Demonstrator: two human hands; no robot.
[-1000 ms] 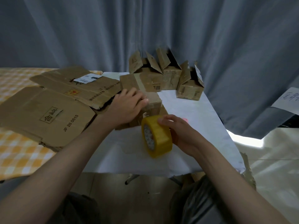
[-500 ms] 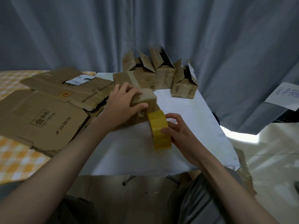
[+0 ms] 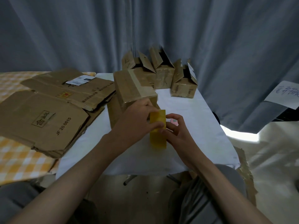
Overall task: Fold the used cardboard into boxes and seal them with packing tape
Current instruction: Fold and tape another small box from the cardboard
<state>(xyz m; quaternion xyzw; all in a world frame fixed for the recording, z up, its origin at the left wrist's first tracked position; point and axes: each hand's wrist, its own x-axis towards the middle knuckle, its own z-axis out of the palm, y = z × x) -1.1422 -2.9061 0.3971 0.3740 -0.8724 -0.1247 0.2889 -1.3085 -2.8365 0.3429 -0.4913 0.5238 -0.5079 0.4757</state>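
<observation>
Two hands meet over a roll of yellow tape (image 3: 158, 130) standing on edge on a white-covered table (image 3: 191, 126). The right hand (image 3: 178, 133) curls round the roll's far side, holding it steady, while the left hand (image 3: 137, 120) pinches at its near face with thumb and fingertips, apparently searching for the loose end. Just behind them a folded cardboard box (image 3: 134, 89) lies on its side, closed along the top; the left hand's knuckles are close to it, though contact cannot be made out. Three more boxes (image 3: 163, 75) stand near the curtain (image 3: 161, 29), flaps still up. Flattened cardboard sheets (image 3: 43, 120) lie stacked to the left. The roll looks light and rigid, its film thin, slick and clingy, best held by the rim while the end is peeled. The worn cardboard appears light and creased, likely to bend at its softened folds.
</observation>
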